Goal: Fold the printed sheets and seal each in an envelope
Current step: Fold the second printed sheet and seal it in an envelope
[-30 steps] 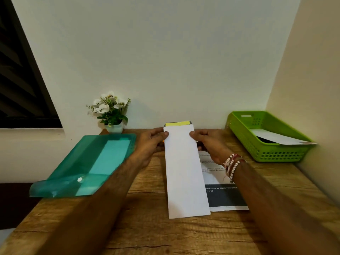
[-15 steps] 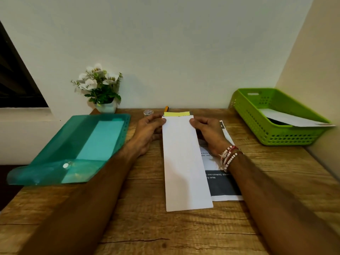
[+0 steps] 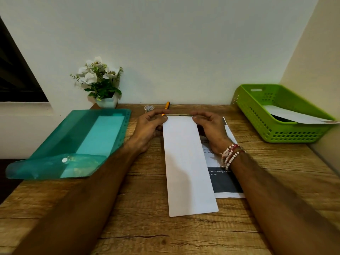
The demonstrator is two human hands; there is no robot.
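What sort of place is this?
Probably a home or office desk in a wall corner: wooden desk, green tray holding paper, teal folder, and an envelope lying on it.

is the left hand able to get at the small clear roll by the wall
Probably yes: the small clear roll sits past the left hand, nothing between them, but its fingers hold the envelope top and must let go.

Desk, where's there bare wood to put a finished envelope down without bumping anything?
Bare wood: the near edge of the desk, this side of the envelope; the strip between printed sheet and green basket; the back edge from pen to basket. Crowded: back centre, where left hand, right hand, tape roll and pen bunch.
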